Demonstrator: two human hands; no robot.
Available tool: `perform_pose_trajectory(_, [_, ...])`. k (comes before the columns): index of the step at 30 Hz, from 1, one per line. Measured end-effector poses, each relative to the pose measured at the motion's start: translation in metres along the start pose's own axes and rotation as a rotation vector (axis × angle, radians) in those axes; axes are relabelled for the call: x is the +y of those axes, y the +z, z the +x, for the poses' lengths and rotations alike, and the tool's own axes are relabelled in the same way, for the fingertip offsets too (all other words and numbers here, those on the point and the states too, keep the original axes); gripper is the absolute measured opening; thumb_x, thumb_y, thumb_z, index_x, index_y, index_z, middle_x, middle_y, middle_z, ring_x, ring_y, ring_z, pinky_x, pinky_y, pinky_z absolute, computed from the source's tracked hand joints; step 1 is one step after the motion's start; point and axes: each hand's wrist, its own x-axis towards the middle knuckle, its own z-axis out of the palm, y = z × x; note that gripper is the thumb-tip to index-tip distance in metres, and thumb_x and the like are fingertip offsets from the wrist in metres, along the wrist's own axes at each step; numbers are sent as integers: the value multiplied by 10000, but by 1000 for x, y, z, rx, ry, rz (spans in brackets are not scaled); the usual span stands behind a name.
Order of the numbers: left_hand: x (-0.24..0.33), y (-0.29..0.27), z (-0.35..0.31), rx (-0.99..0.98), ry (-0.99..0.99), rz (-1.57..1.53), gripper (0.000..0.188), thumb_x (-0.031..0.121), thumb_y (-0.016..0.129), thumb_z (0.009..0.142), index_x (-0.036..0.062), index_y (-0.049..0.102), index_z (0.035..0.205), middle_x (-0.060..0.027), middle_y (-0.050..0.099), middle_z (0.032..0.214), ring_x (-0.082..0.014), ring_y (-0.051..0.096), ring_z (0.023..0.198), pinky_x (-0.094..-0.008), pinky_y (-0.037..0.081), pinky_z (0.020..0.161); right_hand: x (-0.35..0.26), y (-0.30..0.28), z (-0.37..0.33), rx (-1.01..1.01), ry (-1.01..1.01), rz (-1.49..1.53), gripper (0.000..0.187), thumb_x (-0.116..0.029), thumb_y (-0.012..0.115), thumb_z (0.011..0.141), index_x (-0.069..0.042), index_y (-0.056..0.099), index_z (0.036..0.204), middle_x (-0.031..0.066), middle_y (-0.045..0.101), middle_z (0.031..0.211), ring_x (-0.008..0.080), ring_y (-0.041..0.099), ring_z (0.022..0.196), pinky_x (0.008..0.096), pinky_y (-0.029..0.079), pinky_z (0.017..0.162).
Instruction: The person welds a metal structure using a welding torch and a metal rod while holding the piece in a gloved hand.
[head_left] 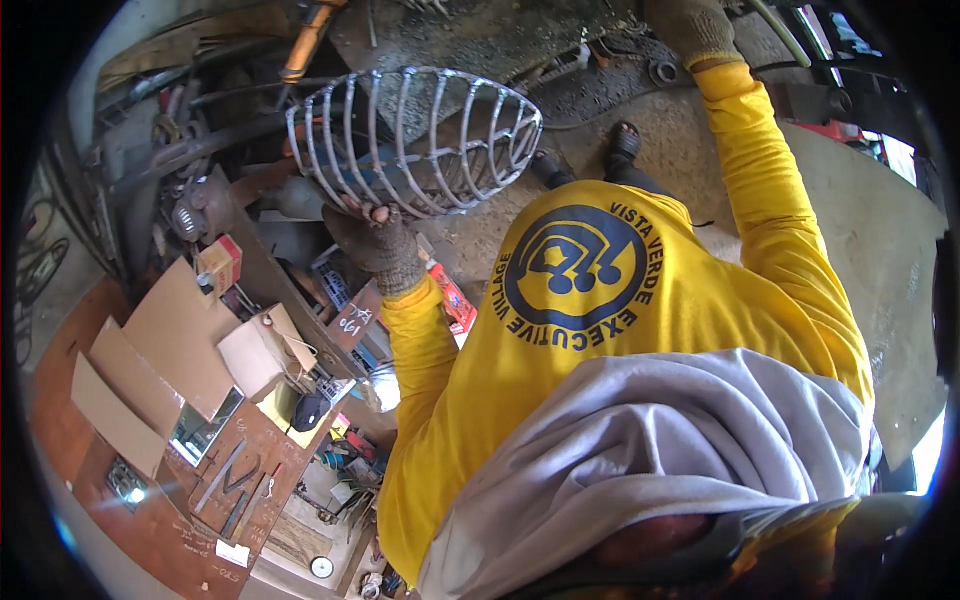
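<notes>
A boat-shaped cage of welded metal rods (401, 130) tilts at the upper left of the head view, its narrow end pointing right. My left hand (385, 248), in a worn brown knit glove, is closed around the cage's lower edge, with bare fingertips showing at the rods. Far off to the upper right, my right hand (697, 32) wears a similar glove. It is at the edge of the dark metal worktop (480, 30). The picture's top edge cuts off its fingers, so what they hold, if anything, is hidden.
An orange-and-black tool (308, 42) lies beyond the cage. Cardboard sheets (165, 345), an open box (265, 355) and hand tools (240, 478) lie on a brown wooden table (55, 345) at left. A large flat panel (870, 240) stands at right.
</notes>
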Motion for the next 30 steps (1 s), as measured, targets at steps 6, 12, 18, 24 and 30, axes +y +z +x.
perform_pose_trajectory(6, [9, -23, 1, 93, -405, -371, 996, 747, 487, 791, -59, 380, 1366, -237, 510, 1313, -328, 551, 1147, -422, 464, 920, -16, -29, -16, 171, -60, -26, 280, -239, 608, 834, -120, 657, 1082, 143, 645, 826, 339, 631, 771, 441, 496, 655])
perform_pose_trajectory(12, [32, -39, 16, 131, -81, -170, 984, 730, 549, 804, -39, 374, 1392, -214, 480, 1380, -293, 519, 1222, -398, 441, 989, 2, -31, -26, 195, -72, 109, 389, -264, 617, 870, -118, 602, 1230, 161, 663, 1051, 334, 647, 933, 400, 512, 803])
perform_pose_trajectory(18, [35, -40, 28, 130, -123, -563, 866, 635, 586, 841, -2, 391, 1396, -180, 488, 1386, -279, 529, 1214, -450, 452, 983, 9, -31, -41, 218, -31, 164, 429, -382, 602, 874, -143, 614, 1230, 148, 615, 1189, 329, 605, 1086, 413, 484, 910])
perform_pose_trajectory(24, [49, -34, 35, 181, -270, -710, 741, 489, 575, 913, -5, 343, 1415, -182, 476, 1389, -260, 532, 1205, -420, 474, 961, 20, -40, -48, 226, -76, 245, 393, -347, 606, 881, -141, 624, 1215, 144, 618, 1182, 326, 605, 1084, 406, 486, 909])
perform_pose_trajectory(30, [79, -35, 55, 160, -148, -624, 860, 483, 721, 808, -28, 355, 1394, -157, 546, 1283, -231, 562, 1140, -372, 465, 941, 18, -48, -46, 183, -71, 322, 381, -340, 616, 876, -128, 638, 1191, 147, 623, 1160, 329, 610, 1070, 402, 489, 897])
